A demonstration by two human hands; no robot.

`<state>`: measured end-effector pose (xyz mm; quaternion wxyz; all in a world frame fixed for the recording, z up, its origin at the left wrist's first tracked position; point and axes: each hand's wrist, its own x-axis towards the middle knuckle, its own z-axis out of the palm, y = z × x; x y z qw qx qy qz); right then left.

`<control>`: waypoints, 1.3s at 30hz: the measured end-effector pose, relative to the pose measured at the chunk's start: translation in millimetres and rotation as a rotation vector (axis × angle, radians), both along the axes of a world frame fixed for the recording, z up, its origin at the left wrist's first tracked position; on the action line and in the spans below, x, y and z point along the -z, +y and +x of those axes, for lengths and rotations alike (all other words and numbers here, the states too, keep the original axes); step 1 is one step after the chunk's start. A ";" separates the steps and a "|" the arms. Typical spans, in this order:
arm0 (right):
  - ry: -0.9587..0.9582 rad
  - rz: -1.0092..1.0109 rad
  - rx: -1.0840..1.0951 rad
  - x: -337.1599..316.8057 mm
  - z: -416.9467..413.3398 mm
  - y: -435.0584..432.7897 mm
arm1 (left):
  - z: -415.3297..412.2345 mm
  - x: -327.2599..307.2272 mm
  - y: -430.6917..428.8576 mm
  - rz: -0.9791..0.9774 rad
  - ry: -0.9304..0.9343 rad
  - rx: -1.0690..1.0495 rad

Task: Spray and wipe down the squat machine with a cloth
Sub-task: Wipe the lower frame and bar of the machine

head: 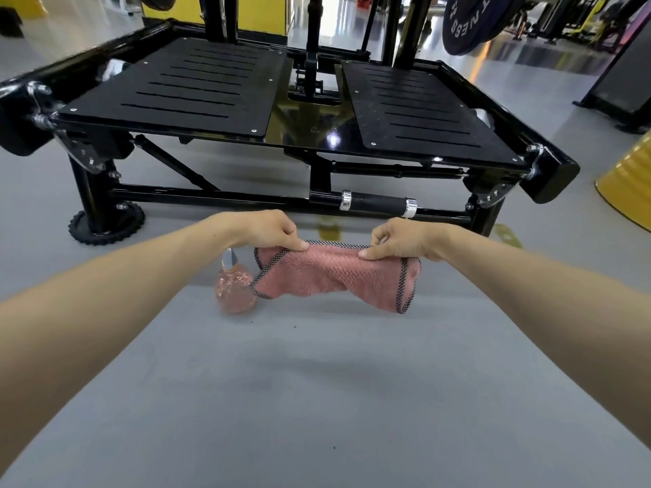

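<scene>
The black squat machine (197,86) stands ahead, its two slotted foot plates raised on a frame. In front of it, above the grey floor, both hands hold a pink cloth (334,276) with a dark stitched edge. My left hand (271,230) pinches its top edge at the left, and my right hand (401,239) pinches the top edge toward the right; the cloth sags and twists between them. A pink transparent spray bottle (234,290) with a silver top stands on the floor just below my left hand, partly behind the cloth's left corner.
A dark weight plate (472,22) hangs on a bar at upper right. A yellow curved object (630,184) sits at the right edge, and a black stand base (613,89) beyond it. The machine's left foot (105,223) rests on the floor. Grey floor (317,399) spreads below my arms.
</scene>
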<state>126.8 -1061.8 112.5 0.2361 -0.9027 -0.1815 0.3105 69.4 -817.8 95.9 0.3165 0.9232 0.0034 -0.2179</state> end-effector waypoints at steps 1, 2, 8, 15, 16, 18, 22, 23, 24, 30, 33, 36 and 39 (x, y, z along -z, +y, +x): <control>-0.020 -0.025 -0.004 0.1 0.0 -0.3 | -0.1 -0.8 -0.4 0.005 -0.010 -0.007; -0.037 -0.040 0.001 -1.0 -0.4 -0.3 | -0.2 -1.6 -1.3 0.012 -0.022 -0.007; 0.103 0.028 0.074 -10.7 -2.3 -7.0 | 0.0 -2.7 2.4 -0.071 -0.080 -0.038; 0.003 -0.259 0.043 -10.9 -0.7 -10.9 | 3.8 -5.4 11.5 0.006 -0.075 -0.130; -0.050 -0.364 0.016 -10.4 -2.1 -9.2 | 4.6 -5.9 11.9 0.027 -0.101 -0.134; -0.100 -0.438 0.023 -11.8 -2.2 -8.2 | 3.9 -8.9 12.0 -0.007 -0.122 -0.162; -0.037 -0.147 0.292 -16.0 4.3 -18.5 | 4.8 -11.9 21.1 -0.220 -0.066 -0.341; -0.002 -0.045 0.389 -15.7 6.4 -21.5 | 4.3 -12.3 24.1 -0.267 -0.050 -0.385; 0.037 0.046 0.469 -15.8 6.6 -22.9 | 3.8 -12.5 25.9 -0.311 -0.037 -0.429; 0.281 0.470 0.689 -15.0 -2.1 1.6 | -1.4 -17.9 -5.6 -0.446 -0.133 -0.708; 0.295 0.556 0.704 -14.3 -12.4 24.7 | 4.2 -22.2 -36.2 -0.535 -0.193 -0.767; 0.287 0.610 0.677 -14.6 -24.7 47.3 | 5.0 -25.4 -67.1 -0.534 -0.165 -0.659; 0.295 0.639 0.670 -15.6 -30.6 58.9 | 3.3 -26.3 -83.4 -0.380 -0.171 -0.482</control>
